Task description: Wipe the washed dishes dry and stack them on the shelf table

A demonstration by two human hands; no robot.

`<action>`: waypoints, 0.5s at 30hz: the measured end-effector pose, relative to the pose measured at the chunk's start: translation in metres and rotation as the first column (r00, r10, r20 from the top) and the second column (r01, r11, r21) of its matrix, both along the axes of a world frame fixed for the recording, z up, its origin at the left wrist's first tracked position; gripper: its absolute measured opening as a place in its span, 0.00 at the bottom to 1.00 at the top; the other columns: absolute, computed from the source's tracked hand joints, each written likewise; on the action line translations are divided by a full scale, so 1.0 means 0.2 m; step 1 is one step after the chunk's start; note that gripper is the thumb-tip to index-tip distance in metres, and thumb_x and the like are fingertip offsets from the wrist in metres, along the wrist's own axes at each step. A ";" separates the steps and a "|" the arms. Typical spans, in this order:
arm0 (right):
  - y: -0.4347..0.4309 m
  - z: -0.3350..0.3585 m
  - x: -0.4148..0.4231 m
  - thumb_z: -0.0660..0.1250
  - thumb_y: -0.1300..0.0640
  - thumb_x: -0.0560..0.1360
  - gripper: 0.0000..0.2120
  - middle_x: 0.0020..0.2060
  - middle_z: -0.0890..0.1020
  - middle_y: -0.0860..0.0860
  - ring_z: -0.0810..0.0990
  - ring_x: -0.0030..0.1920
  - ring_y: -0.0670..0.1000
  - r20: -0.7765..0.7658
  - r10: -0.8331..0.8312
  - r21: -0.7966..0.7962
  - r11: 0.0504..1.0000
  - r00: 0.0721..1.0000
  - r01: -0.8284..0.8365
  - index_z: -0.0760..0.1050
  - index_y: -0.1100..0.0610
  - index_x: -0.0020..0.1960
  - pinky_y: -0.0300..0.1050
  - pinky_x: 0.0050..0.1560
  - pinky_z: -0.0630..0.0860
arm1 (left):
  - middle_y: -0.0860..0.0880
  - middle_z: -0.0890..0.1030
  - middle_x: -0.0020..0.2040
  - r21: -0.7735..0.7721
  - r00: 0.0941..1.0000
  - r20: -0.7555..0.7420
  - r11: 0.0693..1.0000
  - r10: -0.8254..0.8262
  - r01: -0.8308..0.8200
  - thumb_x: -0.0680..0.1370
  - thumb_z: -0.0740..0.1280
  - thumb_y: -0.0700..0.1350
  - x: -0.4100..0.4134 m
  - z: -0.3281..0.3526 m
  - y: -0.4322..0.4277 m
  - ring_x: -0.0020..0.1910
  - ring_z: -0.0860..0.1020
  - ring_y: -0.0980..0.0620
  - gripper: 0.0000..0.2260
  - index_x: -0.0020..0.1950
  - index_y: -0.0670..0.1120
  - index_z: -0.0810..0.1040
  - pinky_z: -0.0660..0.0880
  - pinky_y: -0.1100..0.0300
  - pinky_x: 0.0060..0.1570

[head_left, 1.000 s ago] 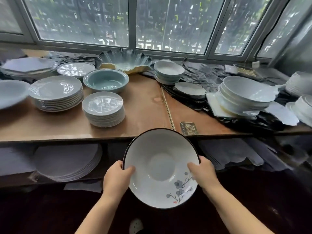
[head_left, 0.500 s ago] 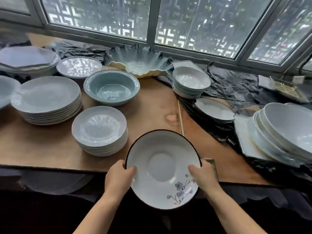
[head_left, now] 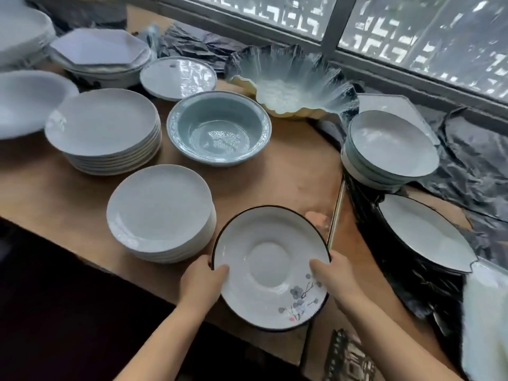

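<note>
Flowered bowl (head_left: 270, 268), white with a black rim, sits at the near edge of the tabletop (head_left: 288, 174), mouth up and tilted a little toward the camera.
- Left hand (head_left: 202, 281) grips its left rim and right hand (head_left: 334, 279) its right rim. Each thumb lies over the lip onto the inside.
- The bowl is between the two hands, so neither is nearer. It is round, so no long axis to line up.

Key relation: bare wood lies straight ahead of the bowl.
- The stack of small plates (head_left: 158, 207) is just beside the bowl on the left.
- A black-rimmed dish (head_left: 423, 229) lies off to the right on black sheeting (head_left: 472, 160).
- That rim looks like a match. If the bowl belongs there, the move goes right and forward, right hand leading.
- The blue-green bowl (head_left: 218, 127) stands farther back, well apart.

Hard to make out:
- The fingers under the bowl are hidden.
- Cannot tell whether its base touches the wood or hangs just above.
- No cloth in sight, and dryness can't be judged.
- The dishes at the far left corner are blurred and cut off.
</note>
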State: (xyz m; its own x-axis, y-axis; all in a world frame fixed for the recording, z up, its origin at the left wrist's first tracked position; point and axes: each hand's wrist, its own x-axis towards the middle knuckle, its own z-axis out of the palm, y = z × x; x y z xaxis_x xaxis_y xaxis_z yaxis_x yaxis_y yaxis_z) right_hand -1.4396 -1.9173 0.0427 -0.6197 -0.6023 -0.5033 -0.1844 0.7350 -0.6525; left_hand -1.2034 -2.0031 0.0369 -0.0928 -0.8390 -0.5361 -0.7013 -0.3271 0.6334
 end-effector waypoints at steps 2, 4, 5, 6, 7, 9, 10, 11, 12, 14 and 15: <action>-0.07 -0.03 -0.08 0.63 0.66 0.70 0.08 0.26 0.74 0.54 0.72 0.29 0.53 0.011 0.039 0.002 0.999 0.999 -0.039 0.70 0.60 0.33 0.42 0.31 0.67 | 0.53 0.78 0.41 0.006 0.999 0.002 0.999 0.045 -0.045 0.75 0.65 0.48 -0.07 -0.03 -0.02 0.38 0.73 0.58 0.05 0.44 0.48 0.76 0.65 0.62 0.33; -0.14 -0.05 -0.16 0.63 0.65 0.69 0.08 0.26 0.75 0.53 0.72 0.28 0.52 0.013 0.079 -0.004 0.997 0.997 -0.079 0.70 0.60 0.32 0.41 0.31 0.67 | 0.54 0.77 0.41 0.014 0.996 -0.006 0.996 0.088 -0.088 0.75 0.65 0.48 -0.13 -0.06 -0.04 0.39 0.73 0.57 0.04 0.45 0.49 0.75 0.67 0.60 0.34; -0.17 -0.06 -0.19 0.63 0.65 0.69 0.08 0.26 0.75 0.53 0.72 0.28 0.52 0.014 0.101 -0.008 0.995 0.995 -0.101 0.70 0.59 0.32 0.41 0.30 0.67 | 0.54 0.77 0.41 0.017 0.994 -0.009 0.994 0.105 -0.105 0.75 0.66 0.48 -0.15 -0.07 -0.05 0.40 0.74 0.56 0.03 0.45 0.50 0.75 0.67 0.60 0.35; -0.21 -0.07 -0.22 0.63 0.66 0.69 0.09 0.26 0.76 0.52 0.72 0.28 0.52 0.019 0.118 -0.011 0.993 0.993 -0.117 0.71 0.59 0.31 0.41 0.30 0.67 | 0.55 0.77 0.41 0.019 0.993 -0.009 0.993 0.117 -0.117 0.75 0.66 0.48 -0.18 -0.08 -0.06 0.40 0.74 0.57 0.03 0.44 0.50 0.74 0.67 0.60 0.35; -0.23 -0.08 -0.25 0.63 0.66 0.69 0.09 0.27 0.77 0.52 0.73 0.29 0.52 0.027 0.130 -0.014 0.992 0.991 -0.129 0.71 0.58 0.31 0.41 0.30 0.68 | 0.55 0.77 0.41 0.018 0.992 -0.007 0.992 0.126 -0.126 0.75 0.66 0.48 -0.20 -0.09 -0.07 0.39 0.74 0.57 0.03 0.44 0.51 0.74 0.67 0.61 0.34; -0.28 -0.10 -0.30 0.63 0.64 0.68 0.09 0.29 0.79 0.52 0.75 0.31 0.52 0.036 0.151 -0.028 0.988 0.988 -0.150 0.72 0.53 0.31 0.40 0.31 0.69 | 0.55 0.77 0.41 0.008 0.989 -0.004 0.989 0.147 -0.147 0.76 0.66 0.48 -0.25 -0.10 -0.09 0.39 0.74 0.58 0.03 0.44 0.50 0.74 0.67 0.61 0.34; -0.30 -0.11 -0.32 0.63 0.63 0.68 0.09 0.31 0.80 0.51 0.76 0.32 0.52 0.036 0.165 -0.038 0.986 0.986 -0.164 0.73 0.51 0.33 0.40 0.32 0.70 | 0.55 0.77 0.41 0.003 0.987 -0.003 0.987 0.161 -0.161 0.75 0.66 0.48 -0.27 -0.10 -0.09 0.39 0.74 0.57 0.03 0.44 0.50 0.74 0.68 0.60 0.34; -0.32 -0.11 -0.34 0.63 0.61 0.67 0.08 0.33 0.81 0.51 0.77 0.34 0.53 0.039 0.180 -0.055 0.983 0.983 -0.178 0.75 0.49 0.36 0.40 0.33 0.70 | 0.55 0.77 0.40 0.001 0.984 -0.001 0.984 0.177 -0.177 0.75 0.66 0.48 -0.28 -0.10 -0.10 0.39 0.74 0.57 0.03 0.44 0.50 0.74 0.67 0.60 0.35; -0.33 -0.12 -0.35 0.63 0.61 0.66 0.10 0.36 0.82 0.50 0.78 0.36 0.52 0.038 0.191 -0.072 0.980 0.981 -0.188 0.76 0.48 0.41 0.40 0.34 0.71 | 0.55 0.76 0.40 -0.001 0.982 0.002 0.982 0.190 -0.190 0.75 0.66 0.47 -0.30 -0.10 -0.11 0.38 0.73 0.57 0.03 0.43 0.50 0.73 0.67 0.60 0.34; -0.36 -0.13 -0.38 0.63 0.62 0.69 0.16 0.40 0.82 0.49 0.79 0.40 0.51 0.035 0.213 -0.084 0.974 0.977 -0.209 0.77 0.47 0.51 0.40 0.36 0.72 | 0.55 0.76 0.39 -0.010 0.979 0.010 0.979 0.206 -0.206 0.75 0.66 0.47 -0.32 -0.11 -0.11 0.38 0.73 0.58 0.03 0.44 0.50 0.73 0.66 0.61 0.34; -0.37 -0.13 -0.39 0.63 0.63 0.69 0.16 0.41 0.82 0.49 0.80 0.41 0.51 0.033 0.223 -0.084 0.972 0.974 -0.219 0.77 0.48 0.53 0.40 0.36 0.72 | 0.55 0.76 0.39 -0.014 0.977 0.010 0.977 0.211 -0.211 0.75 0.66 0.47 -0.33 -0.11 -0.11 0.38 0.73 0.58 0.03 0.45 0.50 0.74 0.66 0.61 0.33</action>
State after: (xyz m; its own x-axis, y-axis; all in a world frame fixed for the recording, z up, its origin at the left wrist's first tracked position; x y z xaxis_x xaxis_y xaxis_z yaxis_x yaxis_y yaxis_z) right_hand -1.5167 -1.9905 0.0170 -0.4459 -0.7611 -0.4711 -0.3074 0.6245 -0.7180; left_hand -1.2692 -2.0249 0.0149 0.0934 -0.8457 -0.5254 -0.6244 -0.4608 0.6307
